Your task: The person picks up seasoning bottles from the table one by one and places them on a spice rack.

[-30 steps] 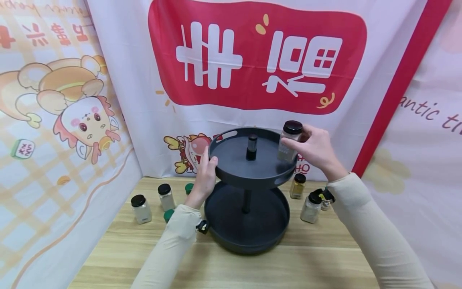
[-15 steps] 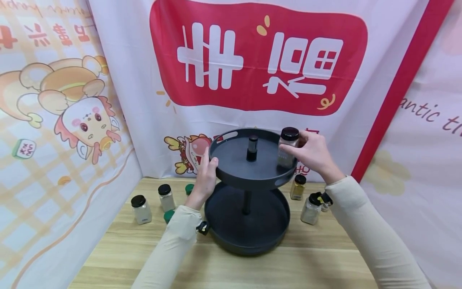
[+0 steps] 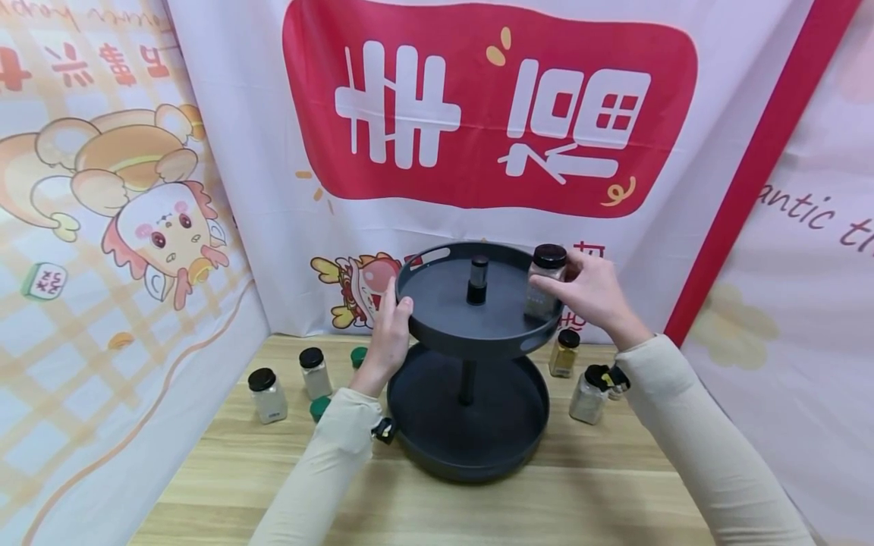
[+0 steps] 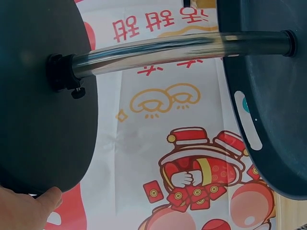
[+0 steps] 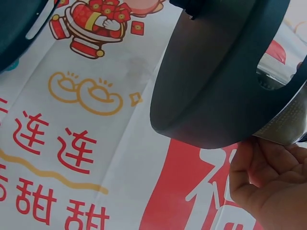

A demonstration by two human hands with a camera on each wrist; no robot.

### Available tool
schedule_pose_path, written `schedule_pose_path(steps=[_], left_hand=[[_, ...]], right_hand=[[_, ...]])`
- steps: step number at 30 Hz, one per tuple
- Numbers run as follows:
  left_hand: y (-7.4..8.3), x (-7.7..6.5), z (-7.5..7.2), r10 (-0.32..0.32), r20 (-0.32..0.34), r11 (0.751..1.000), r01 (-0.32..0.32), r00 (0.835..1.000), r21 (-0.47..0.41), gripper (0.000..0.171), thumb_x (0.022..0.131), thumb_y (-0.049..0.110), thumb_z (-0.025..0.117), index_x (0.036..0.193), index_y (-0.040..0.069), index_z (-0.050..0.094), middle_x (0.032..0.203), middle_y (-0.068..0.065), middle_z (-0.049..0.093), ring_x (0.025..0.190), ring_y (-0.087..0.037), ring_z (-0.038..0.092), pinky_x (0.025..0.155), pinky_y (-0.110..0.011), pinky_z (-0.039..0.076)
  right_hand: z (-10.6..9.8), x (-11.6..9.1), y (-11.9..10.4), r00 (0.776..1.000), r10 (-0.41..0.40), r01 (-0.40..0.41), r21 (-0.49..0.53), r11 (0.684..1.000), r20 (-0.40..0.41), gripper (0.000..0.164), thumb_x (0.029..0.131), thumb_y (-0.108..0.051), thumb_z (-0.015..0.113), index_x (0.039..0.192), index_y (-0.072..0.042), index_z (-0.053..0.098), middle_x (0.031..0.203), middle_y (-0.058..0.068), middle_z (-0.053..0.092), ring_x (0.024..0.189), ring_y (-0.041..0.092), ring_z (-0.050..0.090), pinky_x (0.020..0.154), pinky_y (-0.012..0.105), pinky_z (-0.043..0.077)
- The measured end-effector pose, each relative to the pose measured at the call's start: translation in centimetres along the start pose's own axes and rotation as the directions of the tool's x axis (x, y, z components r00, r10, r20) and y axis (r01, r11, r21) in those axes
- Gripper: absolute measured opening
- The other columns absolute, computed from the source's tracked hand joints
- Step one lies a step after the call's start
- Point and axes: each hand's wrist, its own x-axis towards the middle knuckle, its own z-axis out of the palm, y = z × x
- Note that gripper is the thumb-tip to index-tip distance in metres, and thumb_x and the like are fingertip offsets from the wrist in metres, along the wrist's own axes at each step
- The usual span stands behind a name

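Note:
A dark grey two-tier round tray (image 3: 471,326) stands on the table, its metal post (image 4: 168,50) plain in the left wrist view. My left hand (image 3: 389,334) grips the left side of the upper tier's rim, the thumb (image 4: 50,197) against the edge. At the right side of that tier, my right hand (image 3: 597,292) pinches an upright clear spice jar (image 3: 542,292) with a black lid, its base low inside the rim. The right wrist view shows the jar (image 5: 288,124) mostly behind the tray wall, with curled fingers (image 5: 244,167) beside it.
Two black-lidded jars, a near one (image 3: 268,398) and a farther one (image 3: 314,373), stand left of the tray. Green lids (image 3: 319,408) show near the left forearm. On the right are a yellowish jar (image 3: 564,353) and a pale jar (image 3: 589,394). Printed cloth hangs behind.
My right hand has lowered the spice jar toward the upper tier's floor, slightly left at first. Over the last half second it has dropped only a little. The left hand stays on the rim.

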Motion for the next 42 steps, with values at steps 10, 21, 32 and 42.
schedule_pose_path(steps=[10, 21, 32, 42], left_hand=[[0.3, 0.0, 0.1, -0.004, -0.003, 1.0, 0.004, 1.0, 0.015, 0.064, 0.1, 0.037, 0.029, 0.153, 0.01, 0.005, 0.158, -0.005, 0.004, 0.141, -0.02, 0.009, 0.113, -0.046, 0.01], [0.8, -0.1, 0.1, -0.007, -0.008, 1.0, 0.007, 1.0, 0.01, 0.063, 0.1, 0.035, 0.032, 0.153, 0.011, 0.007, 0.157, -0.006, 0.007, 0.14, -0.021, 0.013, 0.113, -0.046, 0.013], [0.8, 0.5, 0.1, 0.01, -0.014, 0.999, -0.01, 1.0, -0.032, 0.065, 0.099, 0.038, 0.033, 0.153, 0.011, 0.007, 0.157, -0.005, 0.008, 0.141, -0.018, 0.011, 0.113, -0.045, 0.012], [0.7, 0.9, -0.1, 0.021, -0.003, 0.999, -0.021, 1.0, -0.05, 0.061, 0.101, 0.039, 0.027, 0.153, 0.012, 0.008, 0.157, -0.005, 0.009, 0.141, -0.017, 0.011, 0.113, -0.045, 0.011]], right_hand=[[-0.3, 0.1, 0.6, 0.996, 0.07, -0.072, 0.055, 0.996, 0.047, 0.056, 0.08, -0.051, 0.069, 0.117, -0.009, 0.061, 0.099, 0.01, 0.065, 0.085, 0.025, 0.056, 0.071, 0.038, 0.047], [-0.5, -0.3, 0.7, 0.991, 0.089, -0.095, 0.059, 0.994, 0.098, 0.06, 0.081, -0.051, 0.068, 0.124, -0.01, 0.055, 0.106, 0.011, 0.06, 0.091, 0.027, 0.053, 0.075, 0.04, 0.047], [-1.1, -1.6, 1.8, 0.987, 0.104, -0.119, 0.125, 0.985, 0.119, 0.073, 0.085, -0.045, 0.067, 0.143, -0.009, 0.039, 0.127, 0.016, 0.051, 0.113, 0.034, 0.05, 0.091, 0.051, 0.045], [-1.6, -3.0, 4.1, 0.982, 0.101, -0.124, 0.14, 0.982, 0.159, 0.066, 0.089, -0.044, 0.063, 0.141, -0.008, 0.042, 0.131, 0.016, 0.05, 0.115, 0.034, 0.049, 0.092, 0.051, 0.044]])
